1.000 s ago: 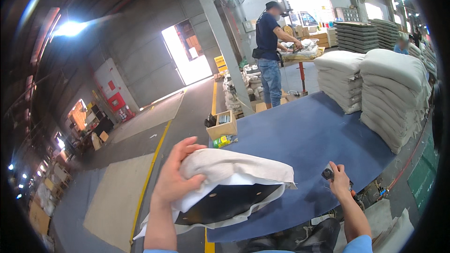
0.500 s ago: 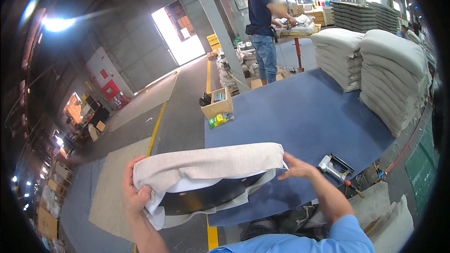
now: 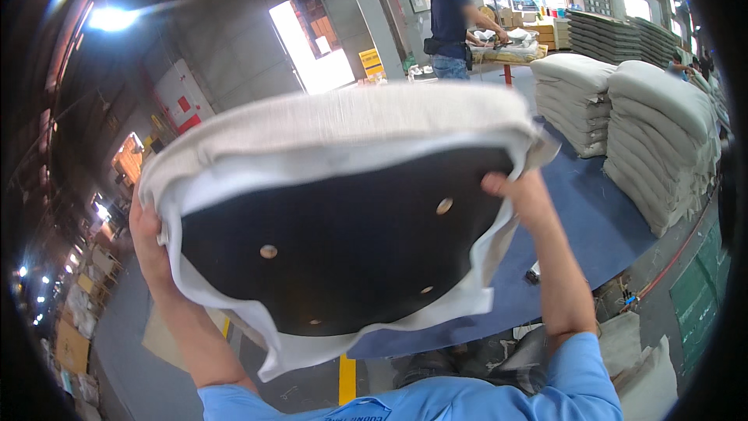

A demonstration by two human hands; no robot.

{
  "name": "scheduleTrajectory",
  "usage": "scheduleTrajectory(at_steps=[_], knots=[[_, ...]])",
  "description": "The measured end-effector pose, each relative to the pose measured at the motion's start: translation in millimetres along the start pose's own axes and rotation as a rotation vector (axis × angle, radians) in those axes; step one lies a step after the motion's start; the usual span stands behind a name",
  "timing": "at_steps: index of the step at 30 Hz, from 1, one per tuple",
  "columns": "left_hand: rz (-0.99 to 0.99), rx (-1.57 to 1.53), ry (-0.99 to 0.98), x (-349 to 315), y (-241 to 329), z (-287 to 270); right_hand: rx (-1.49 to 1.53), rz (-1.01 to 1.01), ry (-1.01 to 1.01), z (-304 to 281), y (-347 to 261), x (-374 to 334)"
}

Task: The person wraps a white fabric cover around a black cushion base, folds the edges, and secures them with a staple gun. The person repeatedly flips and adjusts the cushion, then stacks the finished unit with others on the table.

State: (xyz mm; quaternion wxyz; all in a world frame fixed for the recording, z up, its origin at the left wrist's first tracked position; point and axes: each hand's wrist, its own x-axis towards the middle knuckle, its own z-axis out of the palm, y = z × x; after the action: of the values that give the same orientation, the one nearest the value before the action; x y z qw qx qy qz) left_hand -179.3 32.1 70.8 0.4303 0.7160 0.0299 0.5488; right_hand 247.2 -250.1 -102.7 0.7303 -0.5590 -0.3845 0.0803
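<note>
The largest thing is 1 blue table, and beyond its far edge 1 co-worker bends over some work. Also beyond the table, to the right, stand 2 dark stacks; 2 pale stacks rest on its right part. Held up in front of the table's left part is 1 cushion, tilted so that its black board faces the wearer. Its long axis runs left to right, straight between 2 hands, both touching it, the right one nearer the table's middle. The left hand is closed on the left rim; the right hand grips the right rim, thumb over the board, other fingers out of sight behind. On the table, beside the right forearm, shows 1 small object, too hidden to identify. Smallest are the board's 4 visible holes.
</note>
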Motion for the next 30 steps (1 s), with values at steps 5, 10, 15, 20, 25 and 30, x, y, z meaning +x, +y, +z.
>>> scheduleTrajectory(at_steps=[5, 10, 15, 20, 25, 30], knots=[[0.002, -0.068, 0.124, -32.7, -65.8, 21.4, 0.057, -0.089, -0.108, -36.9, -47.1, 35.9], [-0.111, -0.098, 0.172, -122.9, -134.5, 112.4, -0.333, -0.207, -0.086, -95.1, 1.5, 53.9], [-0.39, -0.098, -0.092, -162.9, -154.5, 127.1, -0.152, 0.149, -0.074, -115.6, 72.7, 31.1], [-0.221, 0.211, -0.513, -114.3, -94.8, 114.4, -0.155, 0.137, -0.042, -105.8, 74.7, 24.8], [-0.019, 0.459, -0.545, -112.0, -87.2, 145.2, -0.494, 0.028, 0.248, -102.4, 62.1, -6.0], [0.053, 0.648, -0.443, -119.7, -83.5, 154.6, 0.046, -0.127, 0.311, -37.1, 23.6, -74.8]])
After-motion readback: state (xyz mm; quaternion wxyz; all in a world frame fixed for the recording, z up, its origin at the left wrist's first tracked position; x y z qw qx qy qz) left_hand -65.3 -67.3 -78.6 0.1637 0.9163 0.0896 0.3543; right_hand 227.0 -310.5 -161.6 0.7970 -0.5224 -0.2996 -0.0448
